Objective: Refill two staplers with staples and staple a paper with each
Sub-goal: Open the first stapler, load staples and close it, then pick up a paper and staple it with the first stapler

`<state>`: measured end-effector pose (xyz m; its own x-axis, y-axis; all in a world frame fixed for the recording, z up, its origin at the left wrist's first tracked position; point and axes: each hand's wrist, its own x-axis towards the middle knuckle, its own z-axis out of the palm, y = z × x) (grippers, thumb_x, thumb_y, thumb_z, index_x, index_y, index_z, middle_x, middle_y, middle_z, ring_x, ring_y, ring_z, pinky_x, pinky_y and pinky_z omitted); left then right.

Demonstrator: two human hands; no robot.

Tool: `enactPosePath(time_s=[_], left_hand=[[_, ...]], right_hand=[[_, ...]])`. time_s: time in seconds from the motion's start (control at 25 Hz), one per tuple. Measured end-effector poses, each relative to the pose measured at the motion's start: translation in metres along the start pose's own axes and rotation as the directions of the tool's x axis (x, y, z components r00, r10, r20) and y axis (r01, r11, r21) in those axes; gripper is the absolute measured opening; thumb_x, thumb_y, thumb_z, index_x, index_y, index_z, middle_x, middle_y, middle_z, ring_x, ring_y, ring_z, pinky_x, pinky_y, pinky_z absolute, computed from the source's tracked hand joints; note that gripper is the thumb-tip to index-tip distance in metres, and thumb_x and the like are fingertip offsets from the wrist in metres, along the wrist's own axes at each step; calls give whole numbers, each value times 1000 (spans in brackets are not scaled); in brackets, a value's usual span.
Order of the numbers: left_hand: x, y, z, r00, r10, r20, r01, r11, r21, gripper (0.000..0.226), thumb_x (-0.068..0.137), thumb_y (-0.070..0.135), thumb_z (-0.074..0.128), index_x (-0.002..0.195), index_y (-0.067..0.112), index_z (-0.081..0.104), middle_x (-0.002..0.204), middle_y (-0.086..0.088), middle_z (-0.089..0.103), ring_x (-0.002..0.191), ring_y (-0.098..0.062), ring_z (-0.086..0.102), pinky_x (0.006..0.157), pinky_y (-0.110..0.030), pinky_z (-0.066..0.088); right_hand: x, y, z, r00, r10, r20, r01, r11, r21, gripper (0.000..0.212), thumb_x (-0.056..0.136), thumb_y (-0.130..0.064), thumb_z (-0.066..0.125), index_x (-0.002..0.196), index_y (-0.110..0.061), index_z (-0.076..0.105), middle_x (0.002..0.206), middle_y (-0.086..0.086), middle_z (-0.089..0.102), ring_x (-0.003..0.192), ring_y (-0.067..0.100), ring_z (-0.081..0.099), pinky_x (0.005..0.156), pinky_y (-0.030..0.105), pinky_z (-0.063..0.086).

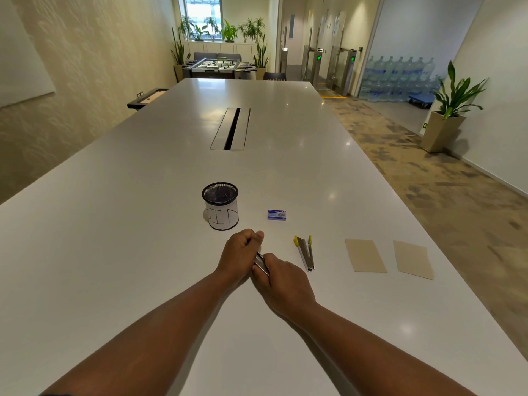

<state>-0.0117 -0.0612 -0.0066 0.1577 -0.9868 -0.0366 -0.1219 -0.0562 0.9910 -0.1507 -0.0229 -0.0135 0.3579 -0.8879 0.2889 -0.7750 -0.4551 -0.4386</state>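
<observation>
both hands, left hand (238, 254) and right hand (281, 277), grip the small silver metal stapler (261, 262) on the white bench (143, 224). it looks rigid, light and slick; best held by the base and rear hinge.

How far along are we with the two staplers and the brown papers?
Early stage, nothing looks finished. In hand: both the left hand and right hand grip a silver metal stapler; whether it holds staples is hidden. Left: the yellow-handled stapler lies untouched, the small blue staple box looks closed, and the two brown paper sheets lie flat and apart on the white table, apparently unstapled.
</observation>
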Motion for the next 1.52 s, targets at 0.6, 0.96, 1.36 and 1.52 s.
enactPosePath(time_s=[0.6,0.96,1.36,1.52], left_hand=[[-3,4,-2,999,-38,21,41,982,-186,28,94,33,57,81,13,72,80,-12,66,77,-27,62,74,-40,50],[-19,10,26,996,-29,-86,16,989,-144,30,101,26,56,78,10,68,64,-9,58,61,-22,50,54,-31,38],[-24,49,159,902,232,364,-374,843,387,19,88,20,71,106,23,69,96,3,68,85,-11,60,76,-22,43],[-4,48,193,843,147,517,-446,727,522,71,84,34,80,143,12,48,144,-9,50,134,-24,47,104,-25,34]], right_hand=[[2,2,1,996,63,-63,-56,992,113,25,100,-59,41,90,-37,41,71,-15,48,60,3,48,53,17,29],[-23,27,-32,892,340,-298,-185,876,445,18,88,-52,56,89,-34,56,75,-17,63,65,8,59,56,20,43],[-57,130,-110,683,638,-356,-409,738,537,21,80,-15,63,78,-28,46,59,-10,48,54,11,44,57,36,43],[-66,154,-117,574,761,-302,-421,591,688,17,87,-9,59,76,-19,51,64,-6,51,54,6,44,56,26,42]])
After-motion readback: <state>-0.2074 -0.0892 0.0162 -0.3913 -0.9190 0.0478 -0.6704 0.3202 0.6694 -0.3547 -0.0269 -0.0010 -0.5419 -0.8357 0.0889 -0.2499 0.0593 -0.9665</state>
